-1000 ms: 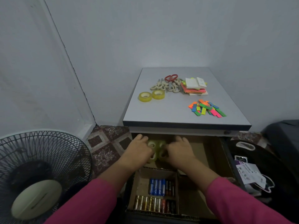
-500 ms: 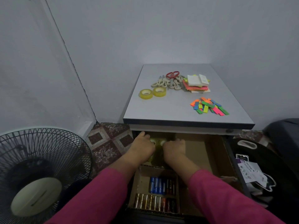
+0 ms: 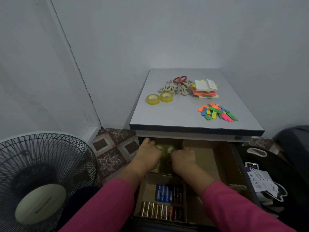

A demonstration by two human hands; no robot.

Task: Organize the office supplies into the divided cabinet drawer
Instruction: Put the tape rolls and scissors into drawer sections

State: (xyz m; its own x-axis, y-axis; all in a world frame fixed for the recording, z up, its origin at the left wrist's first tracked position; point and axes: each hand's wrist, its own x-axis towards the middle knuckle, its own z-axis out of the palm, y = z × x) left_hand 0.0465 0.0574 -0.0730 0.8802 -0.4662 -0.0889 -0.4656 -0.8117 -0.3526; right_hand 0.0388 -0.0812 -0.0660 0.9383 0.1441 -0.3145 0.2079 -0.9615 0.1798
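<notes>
Change: both hands have moved deeper into the open cardboard-lined cabinet drawer (image 3: 222, 158) over the last second, carrying the yellowish clear tape rolls (image 3: 165, 150) from the middle of the rear-left compartment to its back, just under the cabinet's edge.
Left hand (image 3: 148, 154): fingers curled round the left side of the tape cluster, holding it.
Right hand (image 3: 183, 157): fingers curled against the right side of the same rolls; how firmly it holds them I cannot tell.
Meaning: the rolls look nearly seated in their compartment, so letting go seems the next step.
Filed already: blue, gold and dark batteries (image 3: 163, 203) lie in rows in the front-left compartment.
Left on the grey tabletop (image 3: 167, 118): two more yellow tape rolls (image 3: 158, 98), red-handled and cream-handled scissors (image 3: 177, 86), a stack of neon sticky notes (image 3: 205, 90), and scattered coloured paper strips (image 3: 217, 113).
</notes>
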